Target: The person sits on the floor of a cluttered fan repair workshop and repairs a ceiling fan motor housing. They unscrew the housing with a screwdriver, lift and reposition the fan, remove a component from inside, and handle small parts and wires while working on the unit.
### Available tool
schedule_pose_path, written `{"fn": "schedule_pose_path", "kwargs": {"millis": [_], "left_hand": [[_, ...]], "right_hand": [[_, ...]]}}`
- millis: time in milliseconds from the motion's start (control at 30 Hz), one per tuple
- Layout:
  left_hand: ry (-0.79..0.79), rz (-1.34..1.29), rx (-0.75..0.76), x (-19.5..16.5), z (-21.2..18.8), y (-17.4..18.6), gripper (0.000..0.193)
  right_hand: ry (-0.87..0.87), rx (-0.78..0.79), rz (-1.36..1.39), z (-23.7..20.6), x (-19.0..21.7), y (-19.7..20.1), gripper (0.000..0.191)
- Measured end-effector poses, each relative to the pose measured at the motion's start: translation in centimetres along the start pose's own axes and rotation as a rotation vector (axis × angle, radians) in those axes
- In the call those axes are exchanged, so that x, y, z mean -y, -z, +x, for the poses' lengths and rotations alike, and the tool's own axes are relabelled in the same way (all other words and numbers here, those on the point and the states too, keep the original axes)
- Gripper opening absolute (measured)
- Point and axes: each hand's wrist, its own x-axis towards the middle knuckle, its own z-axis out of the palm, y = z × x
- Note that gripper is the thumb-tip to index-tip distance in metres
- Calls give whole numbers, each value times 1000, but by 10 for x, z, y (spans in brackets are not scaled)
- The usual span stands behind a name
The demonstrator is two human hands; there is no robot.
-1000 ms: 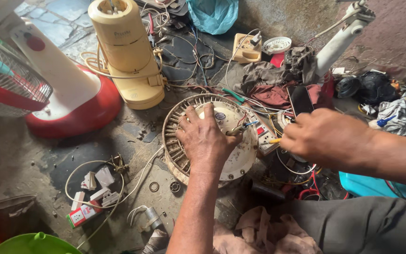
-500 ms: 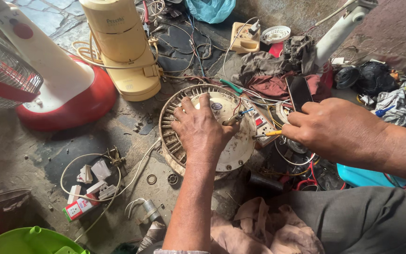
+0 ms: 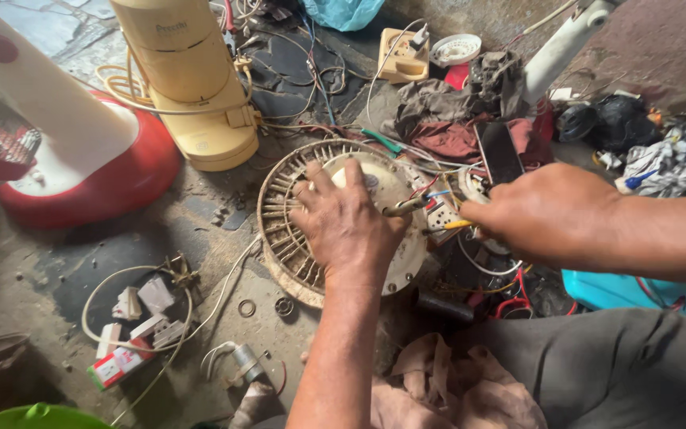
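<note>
A round cream fan motor housing (image 3: 279, 214) with slotted vents lies flat on the dirty floor. My left hand (image 3: 347, 222) presses down on top of it, fingers spread and resting on the casing. My right hand (image 3: 549, 213) comes in from the right and grips a tool with a yellow part (image 3: 454, 226), its metal tip near the housing's right edge. Red, blue and white wires (image 3: 438, 195) bunch up just beyond that edge, next to a small terminal block.
A red-based pedestal fan (image 3: 81, 159) and a cream mixer body (image 3: 192, 79) stand at the left back. White plugs on a looped cord (image 3: 140, 314) lie front left. Rags (image 3: 446, 131), a dark phone (image 3: 500, 151), a socket box (image 3: 402, 56) and a white tube (image 3: 565, 40) crowd the back.
The view has shifted slightly left and down. My left hand stays pressed on the housing, and my right hand has eased a little toward the housing's edge with the tool.
</note>
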Motion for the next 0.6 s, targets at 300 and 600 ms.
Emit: {"fn": "schedule_pose_path", "kwargs": {"millis": [300, 600], "left_hand": [[-34, -5, -53, -8, -2, 0, 91], [-129, -245, -311, 37, 14, -34, 80]], "right_hand": [[-65, 18, 61, 7, -18, -13, 28], [-388, -230, 366, -31, -8, -50, 39]]}}
